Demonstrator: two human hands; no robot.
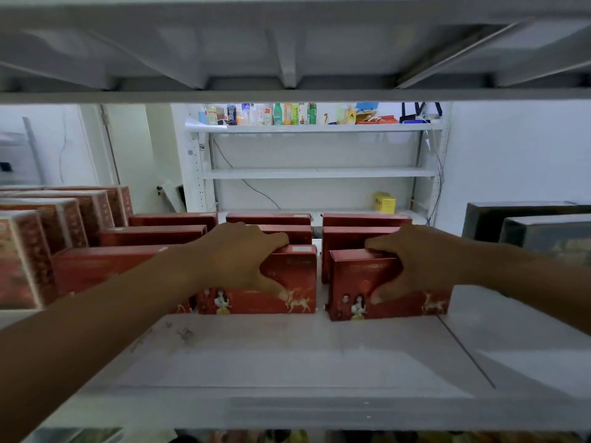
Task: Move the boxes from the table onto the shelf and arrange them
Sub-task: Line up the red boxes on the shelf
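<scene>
Both hands clamped on red boxes at frame centre. Left hand [238,254] grips the top and front of the left red box [281,282]: fingers over the top edge, thumb on the front face. Right hand [412,260] grips the right red box [383,302] the same way. Both boxes stand upright on the white shelf board [287,353], side by side, small gap between them. Right box sits slightly skewed. More red boxes [268,219] lined up in rows behind and to the left. Patterned red-white boxes [38,244] at left edge, dark boxes [524,225] at right edge. Far shelving rack [319,172] in background holds bottles [259,114] on its top tier.
</scene>
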